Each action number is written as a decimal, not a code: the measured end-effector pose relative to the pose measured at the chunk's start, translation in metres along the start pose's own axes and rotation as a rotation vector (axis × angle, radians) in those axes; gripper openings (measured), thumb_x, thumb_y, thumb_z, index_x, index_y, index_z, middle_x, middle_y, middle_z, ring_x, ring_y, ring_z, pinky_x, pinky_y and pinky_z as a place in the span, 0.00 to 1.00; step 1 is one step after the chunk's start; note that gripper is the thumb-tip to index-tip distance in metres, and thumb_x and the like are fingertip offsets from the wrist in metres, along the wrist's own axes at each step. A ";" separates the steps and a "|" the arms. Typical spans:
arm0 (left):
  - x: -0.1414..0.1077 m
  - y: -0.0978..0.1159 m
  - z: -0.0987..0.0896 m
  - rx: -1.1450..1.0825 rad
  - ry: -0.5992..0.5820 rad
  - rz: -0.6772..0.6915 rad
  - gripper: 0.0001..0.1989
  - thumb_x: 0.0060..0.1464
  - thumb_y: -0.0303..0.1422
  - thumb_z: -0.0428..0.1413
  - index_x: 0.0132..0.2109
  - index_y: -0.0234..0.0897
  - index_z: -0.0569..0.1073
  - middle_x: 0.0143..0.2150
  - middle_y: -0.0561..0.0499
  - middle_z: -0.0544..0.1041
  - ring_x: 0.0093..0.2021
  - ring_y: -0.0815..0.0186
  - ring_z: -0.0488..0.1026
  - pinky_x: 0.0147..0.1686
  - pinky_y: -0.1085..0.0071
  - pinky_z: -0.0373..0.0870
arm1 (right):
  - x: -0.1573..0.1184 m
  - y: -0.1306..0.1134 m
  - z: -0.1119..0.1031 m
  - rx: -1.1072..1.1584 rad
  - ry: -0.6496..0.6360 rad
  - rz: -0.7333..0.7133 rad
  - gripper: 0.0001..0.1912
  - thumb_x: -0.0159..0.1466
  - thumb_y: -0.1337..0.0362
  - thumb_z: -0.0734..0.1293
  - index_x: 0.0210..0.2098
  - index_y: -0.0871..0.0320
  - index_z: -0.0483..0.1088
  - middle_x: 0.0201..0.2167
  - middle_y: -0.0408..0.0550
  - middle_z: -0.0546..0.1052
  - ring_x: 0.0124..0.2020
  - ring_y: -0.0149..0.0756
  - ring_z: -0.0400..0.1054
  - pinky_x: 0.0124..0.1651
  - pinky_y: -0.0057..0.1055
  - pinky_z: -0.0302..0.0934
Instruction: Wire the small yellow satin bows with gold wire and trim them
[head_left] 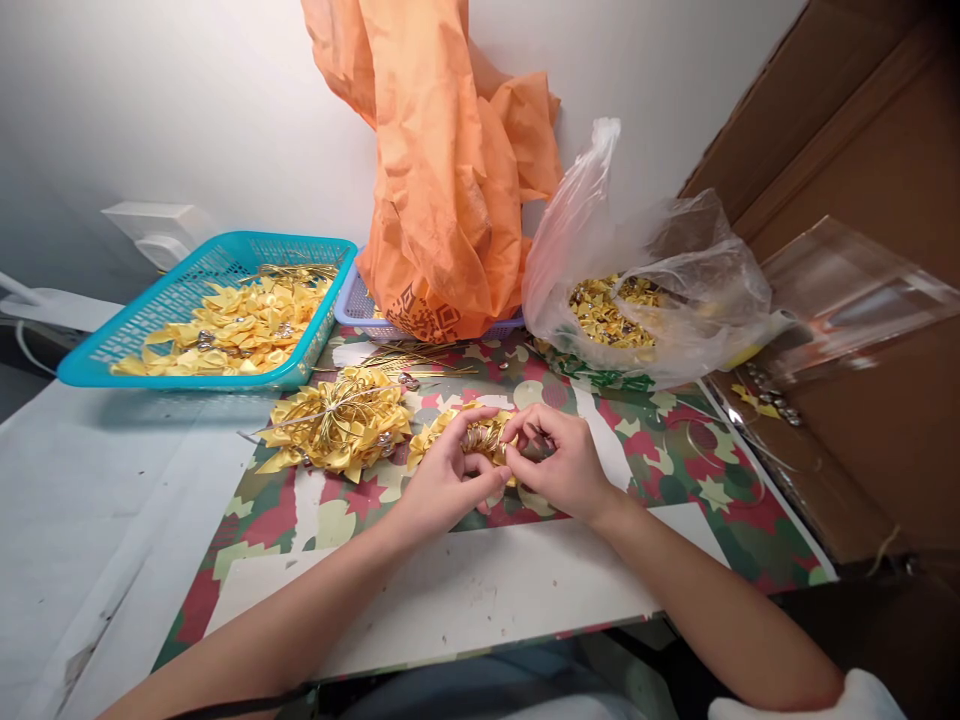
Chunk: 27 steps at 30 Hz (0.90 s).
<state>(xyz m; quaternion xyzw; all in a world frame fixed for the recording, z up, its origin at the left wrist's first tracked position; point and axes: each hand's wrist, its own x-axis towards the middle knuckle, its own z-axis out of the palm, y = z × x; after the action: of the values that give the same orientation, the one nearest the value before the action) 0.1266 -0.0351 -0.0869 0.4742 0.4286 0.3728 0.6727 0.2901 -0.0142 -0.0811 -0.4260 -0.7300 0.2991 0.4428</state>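
Note:
My left hand (457, 468) curls round a bunch of yellow ribbon flowers (486, 436), its thumb and fingers closed on the near side. From the right, my right hand (559, 458) pinches the same bunch at a ring of shiny gold and silvery bits. A small dark object shows under the right fingers; I cannot tell what it is. Just left of my hands lies a larger finished-looking cluster of yellow ribbon flowers (356, 440), with gold wires fanned over its middle. Loose gold wires (420, 360) and a small silvery piece (409, 381) lie behind it.
At the back left stands a turquoise basket (172, 381) of yellow flowers. An orange cloth bag (450, 200) rests on a lilac basket (349, 305). A clear plastic bag (559, 270) with gold pieces stands back right. Cardboard (862, 200) borders the right. A white board (487, 590) lies in front.

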 end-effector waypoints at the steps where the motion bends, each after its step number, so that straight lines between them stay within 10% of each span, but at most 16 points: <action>1: 0.000 0.000 -0.001 0.004 -0.002 -0.003 0.35 0.50 0.37 0.63 0.60 0.36 0.56 0.21 0.59 0.69 0.22 0.71 0.66 0.21 0.78 0.67 | 0.000 0.000 0.000 0.011 0.006 -0.005 0.07 0.52 0.73 0.63 0.24 0.56 0.61 0.21 0.38 0.67 0.21 0.26 0.57 0.24 0.25 0.52; 15: -0.003 0.006 0.000 -0.189 -0.101 -0.034 0.25 0.56 0.35 0.59 0.58 0.41 0.61 0.29 0.56 0.75 0.17 0.77 0.67 0.18 0.80 0.66 | 0.016 0.010 -0.029 0.063 -0.059 0.177 0.17 0.54 0.63 0.68 0.26 0.54 0.52 0.25 0.38 0.68 0.20 0.24 0.52 0.25 0.25 0.50; 21: -0.005 0.022 -0.004 -0.487 -0.086 -0.086 0.23 0.51 0.32 0.62 0.54 0.45 0.67 0.32 0.58 0.75 0.11 0.81 0.59 0.08 0.84 0.53 | 0.031 0.044 -0.053 -0.558 -0.076 0.298 0.10 0.56 0.65 0.66 0.25 0.55 0.58 0.24 0.43 0.69 0.26 0.33 0.61 0.30 0.28 0.52; 27: -0.033 0.063 -0.017 -0.594 -0.031 0.118 0.10 0.47 0.31 0.63 0.39 0.45 0.77 0.30 0.58 0.71 0.10 0.83 0.53 0.04 0.83 0.49 | 0.027 0.051 -0.050 -0.689 -0.117 0.180 0.02 0.59 0.66 0.65 0.30 0.58 0.69 0.32 0.50 0.74 0.36 0.41 0.67 0.40 0.34 0.61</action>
<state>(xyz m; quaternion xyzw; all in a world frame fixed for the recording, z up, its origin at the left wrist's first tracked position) 0.0930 -0.0425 -0.0223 0.2865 0.2623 0.5131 0.7654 0.3466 0.0360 -0.0906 -0.5951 -0.7716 0.0971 0.2024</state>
